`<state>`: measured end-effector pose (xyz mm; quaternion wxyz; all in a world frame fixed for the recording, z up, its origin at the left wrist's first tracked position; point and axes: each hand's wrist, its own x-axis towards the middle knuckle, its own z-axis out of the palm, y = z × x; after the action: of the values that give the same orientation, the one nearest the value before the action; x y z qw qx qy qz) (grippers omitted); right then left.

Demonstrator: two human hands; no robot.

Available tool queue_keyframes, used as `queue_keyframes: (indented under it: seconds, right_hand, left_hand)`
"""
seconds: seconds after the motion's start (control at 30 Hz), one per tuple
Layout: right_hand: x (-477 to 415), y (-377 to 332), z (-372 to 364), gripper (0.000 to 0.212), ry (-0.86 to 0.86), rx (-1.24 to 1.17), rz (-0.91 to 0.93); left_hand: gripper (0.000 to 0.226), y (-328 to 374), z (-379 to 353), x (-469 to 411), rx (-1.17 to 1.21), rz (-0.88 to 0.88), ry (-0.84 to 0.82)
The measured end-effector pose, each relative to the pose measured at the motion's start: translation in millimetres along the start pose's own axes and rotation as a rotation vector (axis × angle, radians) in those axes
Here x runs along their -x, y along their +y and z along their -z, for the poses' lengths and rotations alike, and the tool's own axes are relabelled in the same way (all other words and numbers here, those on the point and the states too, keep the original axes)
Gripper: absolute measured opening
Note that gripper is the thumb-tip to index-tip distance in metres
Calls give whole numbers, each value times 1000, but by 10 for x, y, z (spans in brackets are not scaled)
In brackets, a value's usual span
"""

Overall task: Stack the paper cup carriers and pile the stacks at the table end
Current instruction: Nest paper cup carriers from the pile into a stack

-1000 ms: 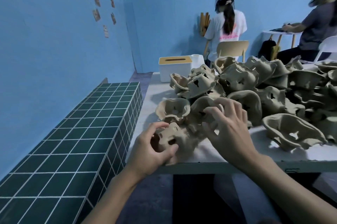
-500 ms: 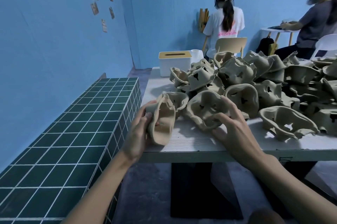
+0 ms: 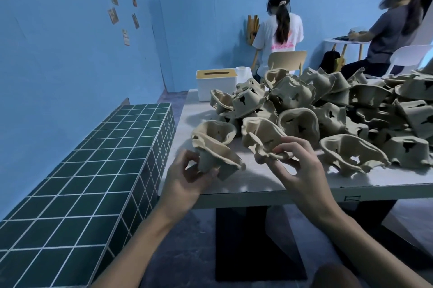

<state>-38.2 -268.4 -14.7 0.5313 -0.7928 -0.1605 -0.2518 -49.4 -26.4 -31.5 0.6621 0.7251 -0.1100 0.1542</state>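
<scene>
Now L hand (image 3: 187, 179) grips one carrier (image 3: 212, 144), R hand (image 3: 302, 170) pinches second carrier (image 3: 261, 138), thumb prob. hidden.

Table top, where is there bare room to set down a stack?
Bare: the strip of table between its left edge, the white box and the heap of carriers; also the near edge by the right hand. Middle and right are crowded.
</scene>
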Motion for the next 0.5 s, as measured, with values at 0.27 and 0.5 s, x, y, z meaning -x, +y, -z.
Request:
queue_keyframes:
  seconds: [0.27,0.5]
  right_hand:
    - [110,-49,-174,12,-114,-87,-61]
    - [127,-101,-345,13,-216,-63,-92]
  left_hand:
    - [62,-9,-109,83,-254,-2,-20]
    - [110,71,85,77,-229,107,-194]
